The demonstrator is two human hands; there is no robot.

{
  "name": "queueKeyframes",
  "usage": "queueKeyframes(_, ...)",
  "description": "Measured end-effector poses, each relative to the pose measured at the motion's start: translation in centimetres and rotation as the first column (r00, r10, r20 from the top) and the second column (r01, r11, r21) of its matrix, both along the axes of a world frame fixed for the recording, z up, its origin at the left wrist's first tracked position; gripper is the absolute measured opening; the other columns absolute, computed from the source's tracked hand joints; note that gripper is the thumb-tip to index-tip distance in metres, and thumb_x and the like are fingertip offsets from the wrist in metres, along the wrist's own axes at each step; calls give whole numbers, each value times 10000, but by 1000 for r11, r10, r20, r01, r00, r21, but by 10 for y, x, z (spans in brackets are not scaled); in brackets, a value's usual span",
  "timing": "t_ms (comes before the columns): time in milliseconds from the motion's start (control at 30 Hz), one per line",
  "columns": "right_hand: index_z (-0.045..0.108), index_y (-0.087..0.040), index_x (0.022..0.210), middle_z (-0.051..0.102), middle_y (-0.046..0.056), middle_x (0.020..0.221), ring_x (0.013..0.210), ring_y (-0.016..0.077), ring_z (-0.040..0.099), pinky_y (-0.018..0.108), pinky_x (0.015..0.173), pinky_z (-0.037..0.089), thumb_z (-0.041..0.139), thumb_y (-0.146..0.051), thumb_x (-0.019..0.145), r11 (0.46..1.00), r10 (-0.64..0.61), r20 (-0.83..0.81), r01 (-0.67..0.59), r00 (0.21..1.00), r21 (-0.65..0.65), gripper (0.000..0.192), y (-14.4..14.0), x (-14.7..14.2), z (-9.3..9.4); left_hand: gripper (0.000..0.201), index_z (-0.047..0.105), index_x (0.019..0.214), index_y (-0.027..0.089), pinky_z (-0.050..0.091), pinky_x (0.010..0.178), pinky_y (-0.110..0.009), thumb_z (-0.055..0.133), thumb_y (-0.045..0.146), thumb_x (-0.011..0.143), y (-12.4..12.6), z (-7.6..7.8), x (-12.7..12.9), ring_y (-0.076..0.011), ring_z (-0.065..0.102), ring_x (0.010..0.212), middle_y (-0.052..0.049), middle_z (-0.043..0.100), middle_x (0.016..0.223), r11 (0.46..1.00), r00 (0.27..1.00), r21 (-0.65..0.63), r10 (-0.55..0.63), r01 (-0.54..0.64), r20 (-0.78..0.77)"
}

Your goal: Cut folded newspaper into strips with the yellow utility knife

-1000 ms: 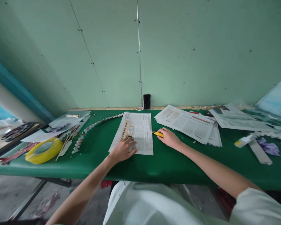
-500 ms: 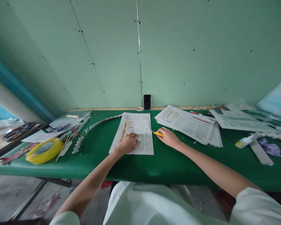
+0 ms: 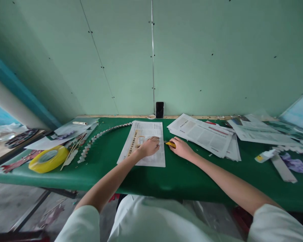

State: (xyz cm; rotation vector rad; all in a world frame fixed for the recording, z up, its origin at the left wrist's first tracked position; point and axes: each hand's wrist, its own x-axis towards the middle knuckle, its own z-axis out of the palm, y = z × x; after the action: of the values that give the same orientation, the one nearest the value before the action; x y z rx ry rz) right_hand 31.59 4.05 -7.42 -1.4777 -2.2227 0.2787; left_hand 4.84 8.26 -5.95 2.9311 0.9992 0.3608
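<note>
A folded newspaper sheet (image 3: 143, 132) lies flat in the middle of the green table (image 3: 171, 174). My left hand (image 3: 148, 147) presses down on its right half, fingers spread toward the right edge. Just beside that edge, my right hand (image 3: 181, 148) grips a yellow utility knife (image 3: 170, 144), whose tip points at the paper's edge. The two hands are a few centimetres apart.
A stack of newspapers (image 3: 204, 134) lies right of my right hand, more sheets (image 3: 257, 132) beyond. A yellow tape roll (image 3: 48, 158), sticks and a folded paper chain (image 3: 98, 137) lie left. A phone (image 3: 159, 109) leans on the wall. A glue tube (image 3: 265, 155) and purple scrap (image 3: 294, 164) lie far right.
My left hand has slid up and to the right across the newspaper sheet, closer to the knife. My right hand with the knife has stayed in place.
</note>
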Motion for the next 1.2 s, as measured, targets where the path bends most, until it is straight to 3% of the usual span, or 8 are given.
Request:
queueKeyframes(167,673,-243,1087,680,88,1137,929,249,723,330,701,551,693,-290,1029,999,-36,25,35,999,17,77,-1,-3,1,392,619,1411,134,498,1174,-493,408,221,1093,-4,-14,14,-337,602,1358,-189,671,1435,995,995,39,92,-94,49)
queueKeyframes(367,642,-244,1020,660,76,1105,825,217,693,317,650,530,669,-295,1040,999,-38,27,38,999,21,60,-4,-4,2,597,423,1710,194,377,1288,-555,317,320,1136,4,-27,8,-369,418,1592,-112,448,1763,999,999,5,52,-52,4)
queueKeyframes(500,639,-249,990,656,72,1085,815,214,692,315,655,539,680,-284,1026,999,-43,18,43,999,27,65,-6,-5,2,643,354,1764,190,277,1363,-501,260,366,1153,14,-37,5,-310,308,1692,-96,403,1799,999,999,-26,42,-43,-21)
queueKeyframes(633,642,-250,978,651,72,1068,801,215,681,325,648,543,661,-293,1035,998,-55,13,54,998,27,73,-5,-8,1,658,302,1788,210,233,1386,-467,255,371,1152,17,-45,3,-272,322,1693,-85,368,1817,1000,1000,-2,20,-20,-11)
queueKeyframes(1200,642,-243,980,664,92,1098,868,235,701,345,699,557,643,-288,1055,996,-84,34,82,996,38,87,2,-9,-6,623,417,1729,186,268,1372,-499,301,305,1128,10,-37,6,-282,381,1661,-116,445,1773,1000,999,-9,20,-20,34)
